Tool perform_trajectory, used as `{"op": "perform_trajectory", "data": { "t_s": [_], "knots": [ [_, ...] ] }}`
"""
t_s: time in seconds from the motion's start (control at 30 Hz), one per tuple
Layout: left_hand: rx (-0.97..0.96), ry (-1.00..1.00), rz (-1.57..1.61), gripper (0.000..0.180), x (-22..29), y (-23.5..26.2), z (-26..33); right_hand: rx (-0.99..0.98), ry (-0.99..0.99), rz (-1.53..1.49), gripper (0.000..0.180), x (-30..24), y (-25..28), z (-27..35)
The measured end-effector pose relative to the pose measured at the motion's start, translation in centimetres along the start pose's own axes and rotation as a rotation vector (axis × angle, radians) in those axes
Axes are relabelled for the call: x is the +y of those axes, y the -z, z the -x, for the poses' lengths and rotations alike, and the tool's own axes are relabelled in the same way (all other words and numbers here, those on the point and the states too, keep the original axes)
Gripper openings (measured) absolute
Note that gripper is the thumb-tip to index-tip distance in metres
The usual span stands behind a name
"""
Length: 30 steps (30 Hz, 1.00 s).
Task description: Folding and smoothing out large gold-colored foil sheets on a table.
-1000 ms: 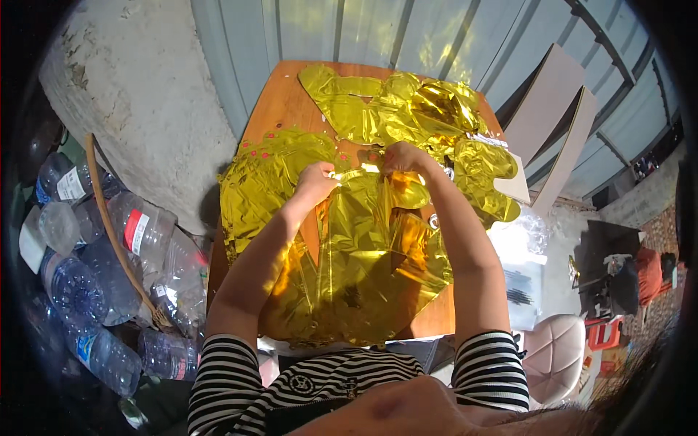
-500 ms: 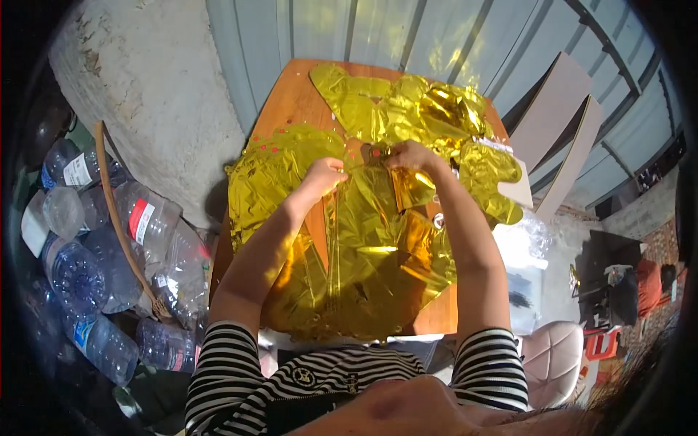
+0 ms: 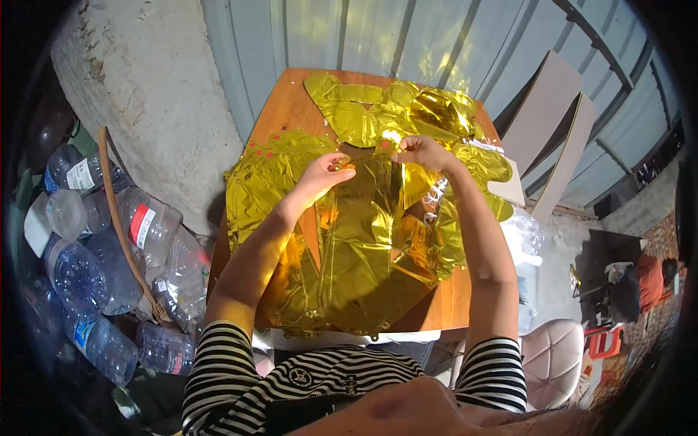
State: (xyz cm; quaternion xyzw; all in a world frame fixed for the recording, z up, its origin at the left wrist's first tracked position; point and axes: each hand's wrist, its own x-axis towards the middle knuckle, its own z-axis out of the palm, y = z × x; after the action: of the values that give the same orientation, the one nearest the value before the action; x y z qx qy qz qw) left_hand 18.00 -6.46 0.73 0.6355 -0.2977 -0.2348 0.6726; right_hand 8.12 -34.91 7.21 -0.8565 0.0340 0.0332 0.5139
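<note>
A flat gold foil balloon [image 3: 356, 247] hangs over the near part of the wooden table [image 3: 436, 312], its upper edge raised between my hands. My left hand [image 3: 327, 176] is closed, thumb against fingers, on the left part of that edge. To the right, my right hand [image 3: 425, 154] pinches the same edge beside a small red dot. More flat gold foil pieces lie beyond my hands [image 3: 356, 123] and left of my left forearm [image 3: 254, 182]; small red dots are scattered on the left one. My forearms cover parts of the foil.
Clear plastic bottles [image 3: 76, 272] are heaped at the left, with a curved wooden stick [image 3: 116, 211] against them. Behind the table stands a corrugated metal wall [image 3: 313, 36]. Boards [image 3: 542, 109] lean at the right, above a pale padded chair [image 3: 552, 360].
My right hand has shifted slightly right, and the foil's upper edge now shows stretched between both hands. The foil's right side has moved and folded differently. My left hand has turned, showing its thumb.
</note>
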Motion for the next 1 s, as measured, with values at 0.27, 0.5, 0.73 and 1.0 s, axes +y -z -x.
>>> {"op": "perform_trajectory", "data": {
  "t_s": [0.27, 0.5, 0.73, 1.0],
  "knots": [
    [0.071, 0.207, 0.083, 0.023, 3.0, -3.6, 1.6, 0.095, 0.020, -0.052, 0.022, -1.5, 1.5, 4.5],
    [0.061, 0.034, 0.136, 0.015, 3.0, -5.7, 1.5, 0.167, 0.036, -0.018, 0.022, -2.4, 2.9, 7.6],
    [0.111, -0.206, 0.174, 0.015, 3.8, -8.0, 2.0, 0.115, 0.050, -0.021, 0.017, -4.6, 3.6, 11.7],
    [0.023, -0.293, 0.152, 0.011, 6.5, -9.7, 2.8, 0.137, -0.018, 0.130, 0.018, -5.8, 6.5, 16.7]
  ]
}}
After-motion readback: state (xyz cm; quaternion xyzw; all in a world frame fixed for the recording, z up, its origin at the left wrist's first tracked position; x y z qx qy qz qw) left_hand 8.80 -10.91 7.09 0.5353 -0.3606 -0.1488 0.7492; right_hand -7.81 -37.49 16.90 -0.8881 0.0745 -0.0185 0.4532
